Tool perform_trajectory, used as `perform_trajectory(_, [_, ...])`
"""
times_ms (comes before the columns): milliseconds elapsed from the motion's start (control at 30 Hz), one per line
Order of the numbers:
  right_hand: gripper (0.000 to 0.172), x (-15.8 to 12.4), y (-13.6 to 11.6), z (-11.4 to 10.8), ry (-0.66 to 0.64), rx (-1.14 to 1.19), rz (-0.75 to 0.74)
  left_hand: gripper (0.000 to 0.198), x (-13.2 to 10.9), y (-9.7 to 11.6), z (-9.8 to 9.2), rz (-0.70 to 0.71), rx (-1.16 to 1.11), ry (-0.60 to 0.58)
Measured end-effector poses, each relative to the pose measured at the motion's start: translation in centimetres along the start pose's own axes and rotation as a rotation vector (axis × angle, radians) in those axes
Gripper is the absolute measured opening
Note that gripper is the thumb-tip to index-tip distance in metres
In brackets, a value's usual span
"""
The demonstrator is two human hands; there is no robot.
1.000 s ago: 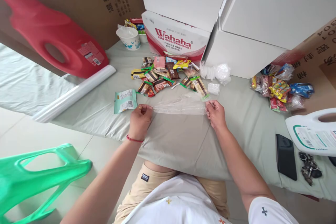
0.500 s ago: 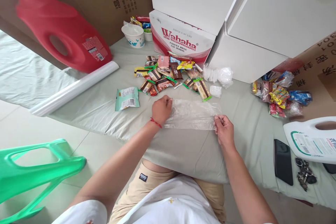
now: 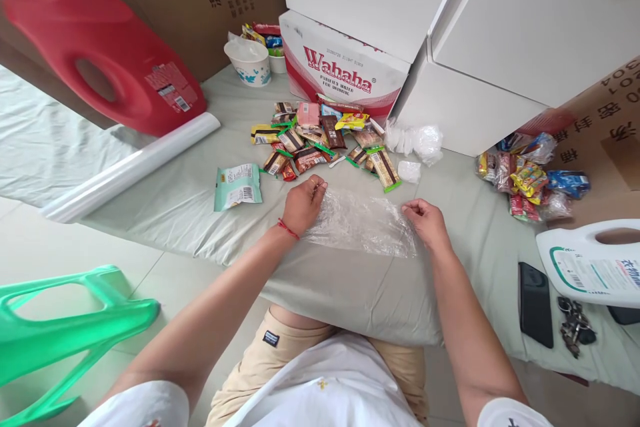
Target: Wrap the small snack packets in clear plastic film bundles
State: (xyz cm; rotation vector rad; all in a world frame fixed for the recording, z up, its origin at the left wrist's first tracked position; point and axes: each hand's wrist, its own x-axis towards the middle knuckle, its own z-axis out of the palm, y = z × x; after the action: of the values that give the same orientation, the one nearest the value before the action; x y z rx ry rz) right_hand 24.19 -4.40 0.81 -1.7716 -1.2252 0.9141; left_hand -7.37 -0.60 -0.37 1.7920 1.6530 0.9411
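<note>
Pale green cloth (image 3: 350,293) covers the raised surface, with a white cabinet (image 3: 480,33) and a printed cardboard box (image 3: 345,73) behind it. Clear plastic (image 3: 363,223) lies on this cloth between the two hands, just in front of a loose heap of wrapped snacks (image 3: 333,132). On the left hand (image 3: 301,205), thumb and fingers pinch the plastic near its far left corner. On the right hand (image 3: 427,221), they come together at the far right edge, but I cannot tell whether they grip the film or only touch it.

To handle it well, I would anchor the left corner and draw the right edge outward gently, taking up slack without a sharp tug. Such thin film probably creases and clings readily, so a light rub of the edge should help part any layers. Working clear of the snacks seems wise.

Much is hard to make out. Wrinkles and glare hide whether the plastic is single or doubled, and where any opening lies. The left hand covers its own corner. Snacks overlap, hiding many labels; the contents of the paper cup (image 3: 247,63) are unclear, and the red jug (image 3: 140,67) is cut off above.
</note>
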Motion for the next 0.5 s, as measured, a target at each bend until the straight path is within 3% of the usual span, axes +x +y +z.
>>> perform_trajectory(67, [0.032,0.0,-0.3,0.2,0.001,0.021,-0.027,0.021,0.4,0.1,-0.2,0.016,0.042,0.086])
perform_trajectory(133, [0.028,-1.1,-0.9,0.2,0.066,0.042,-0.071,0.031,0.2,1.0,-0.7,0.067,0.085,0.232])
perform_trajectory(233, [0.024,-4.4,-2.2,0.3,0.2,-0.024,-0.15,0.025,-1.9,3.9,-1.4,0.176,0.052,0.352])
perform_trajectory(300, [0.02,-7.2,-3.2,0.7,0.275,-0.138,-0.271,0.019,-4.1,6.4,-1.2,0.214,-0.111,0.208])
perform_trajectory(400, [0.011,-10.8,-4.0,2.1,0.278,-0.303,-0.54,0.037,-7.1,9.6,0.3,-0.008,-0.482,-0.274])
perform_trajectory(433, [0.01,-11.6,-4.0,2.7,0.25,-0.343,-0.617,0.042,-7.8,10.3,1.0,-0.087,-0.569,-0.363])
perform_trajectory(500, [0.011,-12.7,-3.6,3.8,0.195,-0.409,-0.729,0.044,-8.4,11.1,2.5,-0.182,-0.675,-0.432])
